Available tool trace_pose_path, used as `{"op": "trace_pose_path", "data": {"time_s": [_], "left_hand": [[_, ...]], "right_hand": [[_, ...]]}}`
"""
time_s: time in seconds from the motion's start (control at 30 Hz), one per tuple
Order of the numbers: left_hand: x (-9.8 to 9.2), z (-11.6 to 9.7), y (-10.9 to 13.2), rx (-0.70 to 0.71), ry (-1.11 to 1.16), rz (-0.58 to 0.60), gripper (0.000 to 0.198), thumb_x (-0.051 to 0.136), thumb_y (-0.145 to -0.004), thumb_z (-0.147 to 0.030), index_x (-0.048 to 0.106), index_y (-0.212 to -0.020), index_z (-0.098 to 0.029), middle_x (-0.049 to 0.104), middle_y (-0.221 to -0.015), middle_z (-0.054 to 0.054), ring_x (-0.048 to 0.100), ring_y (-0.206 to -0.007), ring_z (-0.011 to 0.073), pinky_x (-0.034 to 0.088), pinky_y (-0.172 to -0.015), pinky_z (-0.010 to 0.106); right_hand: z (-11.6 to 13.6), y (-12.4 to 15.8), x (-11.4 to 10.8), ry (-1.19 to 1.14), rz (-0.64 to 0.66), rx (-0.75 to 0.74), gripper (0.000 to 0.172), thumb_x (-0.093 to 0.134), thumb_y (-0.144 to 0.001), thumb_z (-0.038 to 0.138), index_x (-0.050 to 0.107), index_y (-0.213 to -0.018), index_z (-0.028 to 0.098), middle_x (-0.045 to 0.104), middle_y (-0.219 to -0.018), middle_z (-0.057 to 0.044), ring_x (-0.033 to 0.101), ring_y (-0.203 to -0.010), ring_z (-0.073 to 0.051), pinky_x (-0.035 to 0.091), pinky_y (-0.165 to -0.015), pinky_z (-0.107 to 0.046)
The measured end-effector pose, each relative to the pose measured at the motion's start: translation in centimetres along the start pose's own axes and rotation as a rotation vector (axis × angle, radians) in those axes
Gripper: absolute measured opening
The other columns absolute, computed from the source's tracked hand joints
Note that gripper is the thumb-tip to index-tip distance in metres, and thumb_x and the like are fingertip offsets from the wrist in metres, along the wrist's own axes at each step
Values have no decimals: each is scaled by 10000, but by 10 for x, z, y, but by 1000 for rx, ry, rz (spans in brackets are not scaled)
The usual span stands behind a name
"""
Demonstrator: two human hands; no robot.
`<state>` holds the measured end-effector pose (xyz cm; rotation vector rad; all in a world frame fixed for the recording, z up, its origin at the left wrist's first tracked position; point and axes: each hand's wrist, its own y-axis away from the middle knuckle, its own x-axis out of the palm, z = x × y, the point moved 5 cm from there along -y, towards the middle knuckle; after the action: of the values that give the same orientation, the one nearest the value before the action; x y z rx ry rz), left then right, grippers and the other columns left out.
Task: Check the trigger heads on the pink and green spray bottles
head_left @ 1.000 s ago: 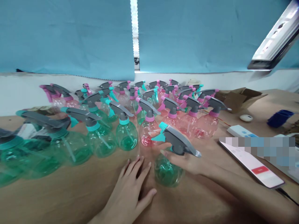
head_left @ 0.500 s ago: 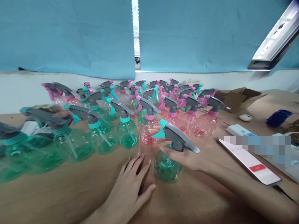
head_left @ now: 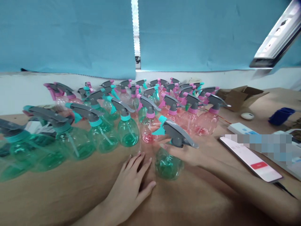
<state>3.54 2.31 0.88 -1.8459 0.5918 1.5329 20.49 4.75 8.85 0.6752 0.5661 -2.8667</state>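
Observation:
My right hand [head_left: 181, 152] is wrapped round the neck of a green spray bottle [head_left: 168, 166], which has a grey head and a turquoise trigger. The bottle stands nearly upright, its nozzle pointing up and to the left. My left hand [head_left: 133, 179] lies palm down on the wooden table [head_left: 70, 194], fingers stretched out, just left of that bottle and holding nothing. Beyond my fingertips are another green spray bottle [head_left: 128, 133] and a pink spray bottle [head_left: 148, 131] with a pink collar. Part of the held bottle's neck is hidden by my fingers.
Several more green and pink spray bottles crowd the left and back of the table. At the right lie a phone [head_left: 252, 160] with a cable, a white box-like item [head_left: 242, 128], a white oval object [head_left: 247, 116], a blue roll [head_left: 281, 116] and an open cardboard box [head_left: 242, 99].
Nearly everything sits slightly higher in the view. My right hand keeps its hold on the green spray bottle, and my left hand stays flat on the table.

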Motion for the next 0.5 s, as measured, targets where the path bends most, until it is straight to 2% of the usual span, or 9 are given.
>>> {"op": "trace_pose_path", "data": {"time_s": [0.13,0.3,0.5], "left_hand": [[0,-1,-1,-5,2,22,538,506,-905,-449,438,-1362,-172,427,-1408,139,364,-1288,328,354,-998,531],[-1,0,1,-9,-3,21,537,483,-919,-456,422,-1373,-177,421,-1413,133,355,-1296,320,349,-1005,531],[0,0,0,-13,-1,27,544,491,-916,-454,422,-1375,-169,421,-1414,134,356,-1295,318,338,-1018,520]], "right_hand": [[-6,2,1,-17,-1,16,131,543,-727,292,633,-816,259,663,-833,-22,639,-808,-213,555,-733,-370],[-7,3,-2,-4,-60,13,307,557,-714,275,602,-1018,273,641,-815,-5,631,-751,-194,548,-676,-333],[-11,3,-1,-15,-39,47,289,565,-740,297,589,-1027,284,609,-746,14,614,-684,-174,536,-635,-305]]}}
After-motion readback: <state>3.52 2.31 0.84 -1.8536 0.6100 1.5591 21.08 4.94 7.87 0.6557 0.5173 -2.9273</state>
